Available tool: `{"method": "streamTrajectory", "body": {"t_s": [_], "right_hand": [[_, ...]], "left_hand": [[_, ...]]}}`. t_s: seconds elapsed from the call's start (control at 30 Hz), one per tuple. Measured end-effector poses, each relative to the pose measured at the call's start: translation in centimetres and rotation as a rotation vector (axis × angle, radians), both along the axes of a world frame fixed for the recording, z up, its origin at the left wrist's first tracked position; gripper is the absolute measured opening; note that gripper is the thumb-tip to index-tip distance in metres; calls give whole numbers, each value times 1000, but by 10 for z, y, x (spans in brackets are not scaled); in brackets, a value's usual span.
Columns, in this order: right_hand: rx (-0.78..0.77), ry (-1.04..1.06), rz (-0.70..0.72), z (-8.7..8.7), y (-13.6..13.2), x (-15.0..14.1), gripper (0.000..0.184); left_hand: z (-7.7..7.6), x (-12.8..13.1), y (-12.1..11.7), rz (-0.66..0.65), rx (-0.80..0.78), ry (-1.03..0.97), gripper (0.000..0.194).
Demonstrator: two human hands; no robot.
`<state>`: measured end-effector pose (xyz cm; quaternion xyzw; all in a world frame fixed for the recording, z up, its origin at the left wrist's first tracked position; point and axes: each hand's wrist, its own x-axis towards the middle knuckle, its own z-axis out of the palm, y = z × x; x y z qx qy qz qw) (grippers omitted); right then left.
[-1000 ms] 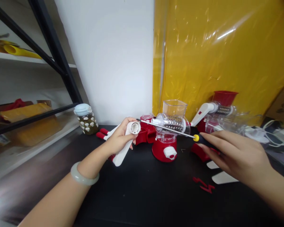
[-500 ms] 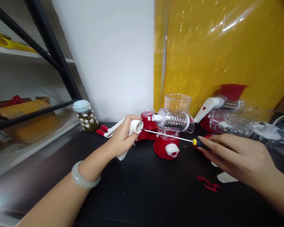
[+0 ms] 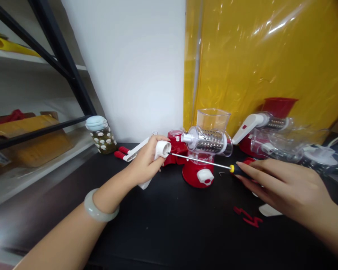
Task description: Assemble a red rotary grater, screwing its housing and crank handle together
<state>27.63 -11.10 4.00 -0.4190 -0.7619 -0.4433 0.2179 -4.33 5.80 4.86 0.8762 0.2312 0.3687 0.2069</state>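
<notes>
My left hand (image 3: 145, 163) is wrapped round a white crank handle (image 3: 161, 150), its round hub turned to the right. My right hand (image 3: 281, 183) pinches a screwdriver (image 3: 202, 160) with a black and yellow grip; its long metal shaft runs left and its tip sits in the hub of the handle. Just behind the shaft stands a rotary grater (image 3: 205, 150) with a red base, a clear hopper and a steel drum. A pale green bangle (image 3: 97, 210) is on my left wrist.
A second grater (image 3: 263, 125) with a white crank stands at the back right beside clear plastic parts. Small red pieces (image 3: 248, 216) and white parts lie on the black table (image 3: 169, 232). A jar (image 3: 100, 135) stands near the shelving (image 3: 30, 142) on the left. Yellow sheeting hangs behind.
The screwdriver dropped from in front of the grater drum to the handle's hub, and its tip entered the hub. My left hand turned the hub towards the right.
</notes>
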Motion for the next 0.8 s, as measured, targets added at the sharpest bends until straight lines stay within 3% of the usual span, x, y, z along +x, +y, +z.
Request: {"method": "streamTrajectory", "body": {"t_s": [0.43,0.8], "right_hand": [[-40,60,0,-2,-1,0,24],[-8,21,-3,-4,-1,0,28]], "left_hand": [[-1,1,1,-6,17,-11,41],[3,1,-1,54,191,81,41]]}}
